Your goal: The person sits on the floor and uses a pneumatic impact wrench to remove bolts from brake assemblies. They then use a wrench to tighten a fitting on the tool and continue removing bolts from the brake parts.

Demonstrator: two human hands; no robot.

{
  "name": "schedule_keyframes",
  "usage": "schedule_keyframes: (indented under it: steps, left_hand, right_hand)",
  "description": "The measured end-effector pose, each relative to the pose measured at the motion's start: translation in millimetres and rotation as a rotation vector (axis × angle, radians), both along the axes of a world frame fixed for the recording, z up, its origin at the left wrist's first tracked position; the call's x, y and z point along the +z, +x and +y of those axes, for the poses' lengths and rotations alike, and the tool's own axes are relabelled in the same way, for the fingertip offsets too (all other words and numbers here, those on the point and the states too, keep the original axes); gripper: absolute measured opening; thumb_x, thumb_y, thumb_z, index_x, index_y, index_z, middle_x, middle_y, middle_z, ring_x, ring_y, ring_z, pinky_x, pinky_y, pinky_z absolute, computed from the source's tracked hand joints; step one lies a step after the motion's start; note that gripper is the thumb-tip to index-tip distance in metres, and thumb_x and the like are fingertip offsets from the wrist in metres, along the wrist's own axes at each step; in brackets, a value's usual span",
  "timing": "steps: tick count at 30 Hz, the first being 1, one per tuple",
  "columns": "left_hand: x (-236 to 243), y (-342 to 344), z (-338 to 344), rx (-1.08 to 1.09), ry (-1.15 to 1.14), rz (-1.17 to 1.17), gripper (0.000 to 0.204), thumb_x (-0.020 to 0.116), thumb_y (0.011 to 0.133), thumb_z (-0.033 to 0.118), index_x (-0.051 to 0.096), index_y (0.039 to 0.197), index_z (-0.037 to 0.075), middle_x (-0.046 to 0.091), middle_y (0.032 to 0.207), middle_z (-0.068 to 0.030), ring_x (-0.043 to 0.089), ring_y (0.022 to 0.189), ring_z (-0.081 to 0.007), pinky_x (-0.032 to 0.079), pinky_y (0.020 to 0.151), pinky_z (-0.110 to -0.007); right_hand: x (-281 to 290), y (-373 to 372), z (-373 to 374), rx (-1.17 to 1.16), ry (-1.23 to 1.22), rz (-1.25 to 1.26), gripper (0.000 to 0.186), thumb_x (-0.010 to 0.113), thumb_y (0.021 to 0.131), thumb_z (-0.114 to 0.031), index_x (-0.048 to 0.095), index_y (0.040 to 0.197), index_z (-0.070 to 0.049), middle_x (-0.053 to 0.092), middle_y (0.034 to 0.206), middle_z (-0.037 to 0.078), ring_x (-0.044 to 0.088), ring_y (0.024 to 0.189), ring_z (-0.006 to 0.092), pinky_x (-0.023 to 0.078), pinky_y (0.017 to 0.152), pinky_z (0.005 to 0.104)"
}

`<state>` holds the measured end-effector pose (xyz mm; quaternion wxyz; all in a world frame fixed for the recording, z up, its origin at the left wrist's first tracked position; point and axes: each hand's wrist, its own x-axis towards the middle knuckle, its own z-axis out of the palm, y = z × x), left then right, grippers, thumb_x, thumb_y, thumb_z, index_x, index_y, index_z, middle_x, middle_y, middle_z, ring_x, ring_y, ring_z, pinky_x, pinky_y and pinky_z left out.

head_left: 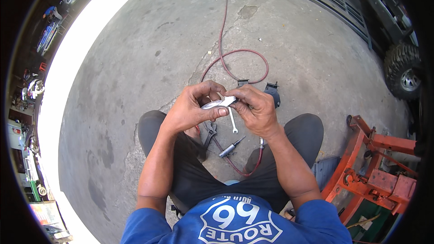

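Observation:
In front of my knees, both hands come together around a small white round piece that looks like a roll of white tape (211,105). My left hand (195,104) is closed on it, thumb along its near side. A white flat part (228,101) reaches from there to my right hand (256,108), whose fingers pinch its end. A small dark bit shows by the right fingertips; its kind is hidden. Below the hands, on the floor, lie an open-end wrench (233,122), dark pliers-like tool (209,132) and a silver pointed cylindrical tool (232,147).
A red hose (266,65) loops across the concrete floor, ending in a metal fitting (261,143) by my right leg. Black parts (272,92) lie beyond my right hand. An orange-red metal frame (357,158) stands at right, a vehicle tyre (403,72) farther off.

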<state>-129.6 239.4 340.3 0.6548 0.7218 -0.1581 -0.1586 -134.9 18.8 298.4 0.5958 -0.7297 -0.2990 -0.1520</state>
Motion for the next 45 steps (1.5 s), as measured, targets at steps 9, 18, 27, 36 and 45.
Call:
schedule_keyframes:
  steps: [9, 18, 27, 36, 45]
  left_hand:
    - [8, -1, 3, 0.030, 0.121, -0.194, 0.011, 0.079, 0.089, 0.008, 0.076, 0.096, 0.001, 0.073, 0.085, -0.0026, 0.067, 0.077, -0.0078, 0.055, 0.069, -0.026]
    - [2, -2, -3, -0.073, -0.257, 0.158, 0.010, 0.077, 0.093, 0.009, 0.073, 0.098, 0.001, 0.072, 0.085, -0.0047, 0.067, 0.073, -0.0098, 0.054, 0.066, -0.026]
    - [3, -7, -18, 0.143, -0.032, -0.109, 0.014, 0.082, 0.087, 0.010, 0.074, 0.094, 0.001, 0.072, 0.091, -0.0011, 0.064, 0.085, -0.0098, 0.052, 0.077, -0.029]
    - [32, -19, -26, 0.130, 0.283, -0.489, 0.011, 0.081, 0.084, 0.003, 0.070, 0.089, 0.000, 0.073, 0.090, -0.0069, 0.067, 0.087, -0.0155, 0.052, 0.082, -0.032]
    - [36, -35, -38, 0.151, 0.230, -0.361, 0.015, 0.080, 0.088, 0.006, 0.067, 0.090, -0.001, 0.068, 0.088, -0.0050, 0.064, 0.083, -0.0124, 0.051, 0.075, -0.029]
  right_hand:
    - [8, -2, -3, 0.016, -0.084, -0.016, 0.022, 0.075, 0.089, 0.000, 0.069, 0.109, -0.003, 0.071, 0.096, 0.012, 0.072, 0.083, 0.0264, 0.056, 0.071, 0.0357]
    - [11, -11, 1, 0.043, 0.023, -0.006, 0.018, 0.075, 0.091, -0.004, 0.069, 0.108, -0.004, 0.071, 0.091, 0.010, 0.072, 0.078, 0.0219, 0.055, 0.066, 0.0337]
    - [26, -14, -4, -0.037, -0.017, 0.154, 0.025, 0.075, 0.097, -0.018, 0.070, 0.111, 0.002, 0.066, 0.078, 0.009, 0.058, 0.060, 0.0135, 0.046, 0.057, 0.0304]
    - [18, -19, 2, -0.005, 0.048, 0.158, 0.023, 0.062, 0.104, -0.022, 0.058, 0.108, 0.000, 0.065, 0.082, 0.014, 0.066, 0.065, 0.0211, 0.050, 0.059, 0.0354]
    - [21, -32, 1, 0.094, 0.259, 0.170, 0.019, 0.047, 0.108, -0.011, 0.043, 0.122, 0.002, 0.056, 0.099, 0.011, 0.060, 0.081, 0.0142, 0.049, 0.068, 0.0314]
